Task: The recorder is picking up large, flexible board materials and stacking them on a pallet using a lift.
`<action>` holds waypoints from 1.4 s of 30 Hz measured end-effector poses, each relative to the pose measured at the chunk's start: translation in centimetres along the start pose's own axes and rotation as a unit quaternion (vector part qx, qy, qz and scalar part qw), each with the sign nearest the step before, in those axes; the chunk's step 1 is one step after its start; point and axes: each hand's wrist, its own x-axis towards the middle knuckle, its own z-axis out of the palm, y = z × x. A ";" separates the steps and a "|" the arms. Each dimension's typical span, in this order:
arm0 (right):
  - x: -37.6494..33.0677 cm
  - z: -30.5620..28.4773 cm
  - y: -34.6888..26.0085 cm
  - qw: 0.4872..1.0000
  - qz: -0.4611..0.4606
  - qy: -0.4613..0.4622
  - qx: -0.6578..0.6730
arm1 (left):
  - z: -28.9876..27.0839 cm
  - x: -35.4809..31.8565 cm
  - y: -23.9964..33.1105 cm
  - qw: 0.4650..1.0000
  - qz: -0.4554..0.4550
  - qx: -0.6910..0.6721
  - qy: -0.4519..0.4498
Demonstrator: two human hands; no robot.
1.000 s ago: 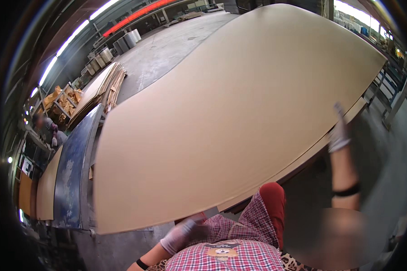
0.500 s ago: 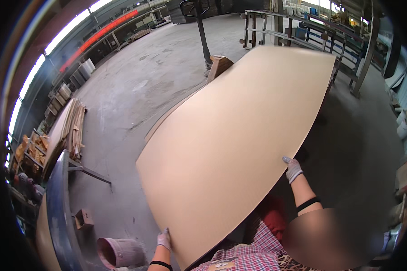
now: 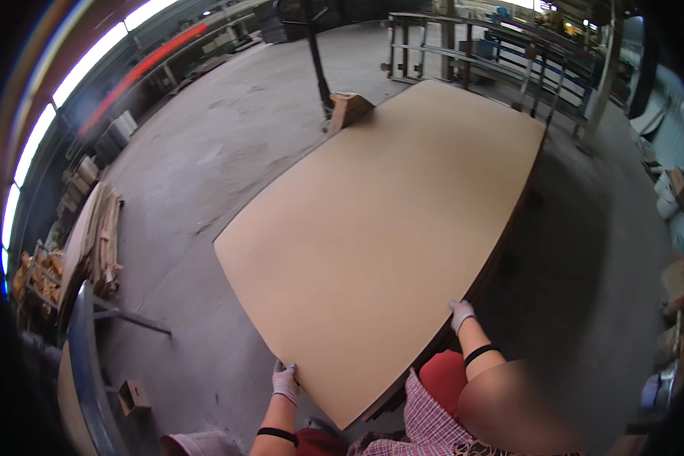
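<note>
A: What do the hands hold?

B: A big tan board (image 3: 387, 228). It lies nearly flat on top of a stack of such boards, above a grey concrete floor (image 3: 228, 144). The left hand (image 3: 285, 382), in a white glove, is at the near left edge of the board, close to its near corner, with the fingers closed over the edge. The right hand (image 3: 460, 314), also gloved, is on the near right edge, fingers curled on the rim. So both hands grip the board.

A: Where does the board reach?

B: Its far end goes toward a metal rack (image 3: 471, 53). At the far left corner a wooden block (image 3: 347, 109) is just beside the edge, and a dark pole rises behind the block.

A: What else is near?

B: On the left, well apart from the board, there is a pile of wood strips (image 3: 102, 239) and a metal stand (image 3: 91, 334). A small box (image 3: 133, 395) lies on the floor near the left hand. Under the near corner I see a checked shirt (image 3: 433, 425) and something red; what it is, I cannot tell.
</note>
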 end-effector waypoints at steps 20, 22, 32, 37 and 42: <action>-1.4 -2.4 1.1 0.992 0.118 0.002 0.042 | -0.1 2.2 -14.3 0.990 -0.085 -0.013 0.113; -1.6 -2.4 0.1 0.992 0.119 0.021 -0.022 | 0.3 1.7 -14.0 0.989 -0.087 -0.049 0.106; -2.2 -1.2 0.1 0.993 0.112 -0.025 -0.022 | -0.3 1.4 -7.3 0.890 -0.061 0.448 0.059; -6.0 0.9 2.0 0.927 -0.013 -0.123 -0.354 | -7.0 -6.3 4.3 0.915 0.042 0.384 0.117; -3.4 -1.7 6.6 0.867 -0.175 -0.289 -0.365 | -18.9 -21.7 4.3 0.970 0.006 0.099 0.223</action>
